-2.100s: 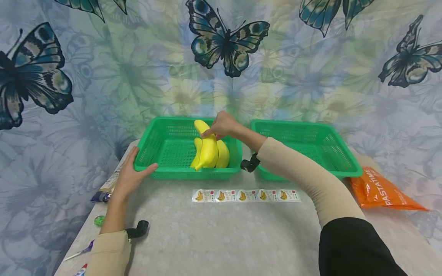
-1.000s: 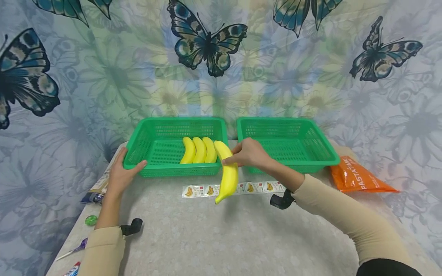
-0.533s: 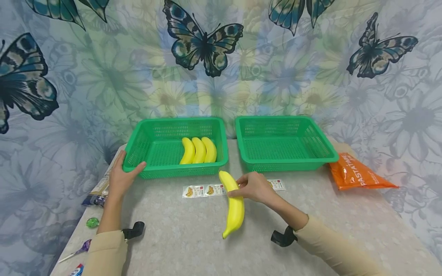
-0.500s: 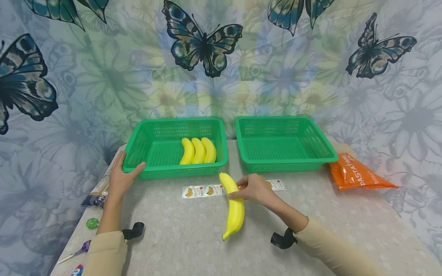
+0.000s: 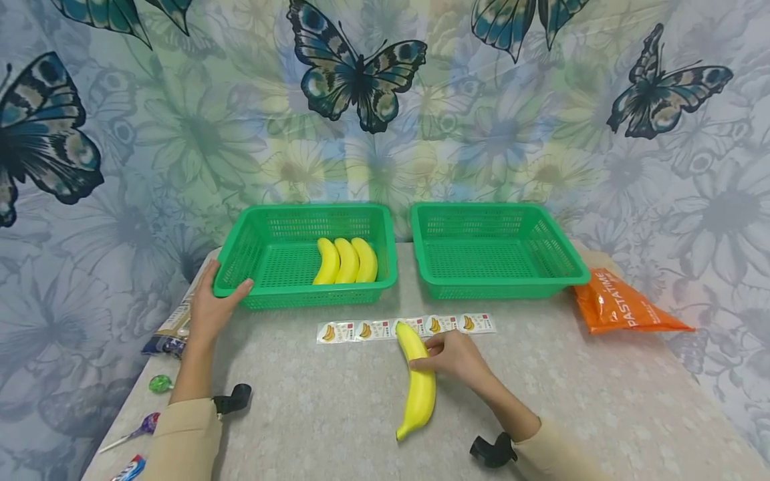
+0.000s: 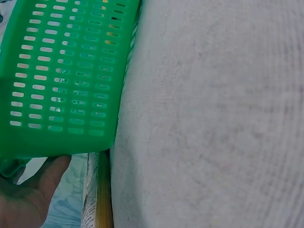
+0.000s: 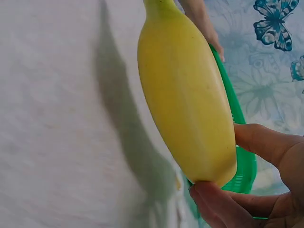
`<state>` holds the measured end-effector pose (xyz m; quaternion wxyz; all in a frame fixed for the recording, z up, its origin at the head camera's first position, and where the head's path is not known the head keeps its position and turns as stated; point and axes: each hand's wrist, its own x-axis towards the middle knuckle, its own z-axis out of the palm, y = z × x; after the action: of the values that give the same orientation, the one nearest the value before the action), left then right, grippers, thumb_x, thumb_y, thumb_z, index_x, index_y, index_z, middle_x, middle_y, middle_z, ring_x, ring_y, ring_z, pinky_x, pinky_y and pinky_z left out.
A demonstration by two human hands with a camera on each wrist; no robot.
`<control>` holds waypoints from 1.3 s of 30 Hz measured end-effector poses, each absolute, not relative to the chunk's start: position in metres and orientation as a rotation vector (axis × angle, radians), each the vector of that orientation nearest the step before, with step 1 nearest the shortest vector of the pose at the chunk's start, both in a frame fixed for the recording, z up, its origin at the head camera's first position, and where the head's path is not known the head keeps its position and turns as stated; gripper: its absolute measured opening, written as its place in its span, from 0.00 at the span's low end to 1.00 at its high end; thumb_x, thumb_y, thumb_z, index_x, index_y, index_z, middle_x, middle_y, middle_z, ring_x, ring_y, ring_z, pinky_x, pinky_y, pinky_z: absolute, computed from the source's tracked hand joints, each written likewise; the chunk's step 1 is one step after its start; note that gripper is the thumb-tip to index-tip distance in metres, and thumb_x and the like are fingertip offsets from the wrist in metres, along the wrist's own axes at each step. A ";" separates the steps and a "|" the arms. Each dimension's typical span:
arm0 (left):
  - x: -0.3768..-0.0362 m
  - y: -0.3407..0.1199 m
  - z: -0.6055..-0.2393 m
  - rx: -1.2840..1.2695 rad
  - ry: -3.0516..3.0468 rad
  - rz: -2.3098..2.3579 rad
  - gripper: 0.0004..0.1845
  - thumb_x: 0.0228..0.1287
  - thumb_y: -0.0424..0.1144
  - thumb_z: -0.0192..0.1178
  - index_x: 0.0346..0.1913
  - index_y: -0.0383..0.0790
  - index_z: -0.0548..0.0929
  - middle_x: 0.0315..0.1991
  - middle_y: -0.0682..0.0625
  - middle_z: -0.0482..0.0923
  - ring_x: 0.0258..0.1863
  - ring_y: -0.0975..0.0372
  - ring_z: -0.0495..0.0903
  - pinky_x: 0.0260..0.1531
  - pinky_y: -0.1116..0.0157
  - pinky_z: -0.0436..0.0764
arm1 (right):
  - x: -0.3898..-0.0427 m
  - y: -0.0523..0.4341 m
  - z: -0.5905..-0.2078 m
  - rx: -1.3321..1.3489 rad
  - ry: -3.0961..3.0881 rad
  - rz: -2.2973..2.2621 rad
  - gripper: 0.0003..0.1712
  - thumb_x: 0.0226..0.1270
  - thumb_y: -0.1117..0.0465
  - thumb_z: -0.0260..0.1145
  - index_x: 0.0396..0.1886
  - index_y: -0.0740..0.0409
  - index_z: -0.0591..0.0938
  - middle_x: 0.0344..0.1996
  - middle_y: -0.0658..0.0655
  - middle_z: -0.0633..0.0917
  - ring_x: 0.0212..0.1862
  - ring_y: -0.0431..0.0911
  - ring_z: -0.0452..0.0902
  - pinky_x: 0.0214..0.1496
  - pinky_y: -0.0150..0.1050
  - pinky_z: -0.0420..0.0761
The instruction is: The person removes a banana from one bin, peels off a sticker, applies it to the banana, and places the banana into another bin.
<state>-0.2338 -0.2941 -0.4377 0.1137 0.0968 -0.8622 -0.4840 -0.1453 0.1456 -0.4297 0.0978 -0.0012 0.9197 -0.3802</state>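
Observation:
My right hand pinches a yellow banana around its middle, thumb on one side and fingers on the other. The banana is held over the front part of the table, its shadow falling apart from it in the right wrist view. Its upper end overlaps a strip of banana stickers lying on the table. With thumb at the front rim and fingers at the left side, my left hand grips the near left corner of the left green basket. Three more bananas lie side by side in that basket's right half.
A second green basket stands to the right, with an orange pasta bag beside it. Along the left table edge lie a dark and gold packet, a green lollipop, a purple lollipop and a small blue-and-red item. A butterfly-print cloth hangs behind.
My right hand has lifted a banana out of the left basket and brought it right and toward me, past the sticker strip. The left hand has stayed at the basket's corner.

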 end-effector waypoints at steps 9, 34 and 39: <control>-0.232 -0.296 -0.438 0.287 -2.514 -1.433 0.50 0.62 0.56 0.63 0.79 0.51 0.45 0.80 0.51 0.40 0.78 0.45 0.45 0.72 0.39 0.53 | -0.132 0.146 -0.443 -0.010 2.689 -1.105 0.27 0.41 0.44 0.80 0.36 0.59 0.89 0.26 0.49 0.86 0.29 0.41 0.77 0.29 0.33 0.76; -0.221 -0.282 -0.423 0.191 -2.598 -1.042 0.53 0.65 0.61 0.57 0.79 0.40 0.40 0.79 0.37 0.43 0.75 0.37 0.48 0.69 0.34 0.52 | -0.135 0.151 -0.443 -0.006 2.708 -1.059 0.27 0.42 0.43 0.80 0.36 0.59 0.89 0.26 0.49 0.86 0.29 0.41 0.76 0.28 0.32 0.75; -0.201 -0.263 -0.410 0.039 -2.642 -0.709 0.58 0.58 0.61 0.64 0.78 0.35 0.42 0.76 0.32 0.48 0.71 0.33 0.51 0.67 0.33 0.54 | -0.133 0.153 -0.444 -0.013 2.694 -1.075 0.27 0.42 0.43 0.80 0.35 0.59 0.89 0.25 0.49 0.85 0.28 0.41 0.76 0.28 0.32 0.74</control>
<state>-0.2008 -0.2635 -0.4104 0.2016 0.0141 -0.9459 -0.2538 -0.1325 0.1525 -0.4443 0.1201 -0.0044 0.9220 -0.3680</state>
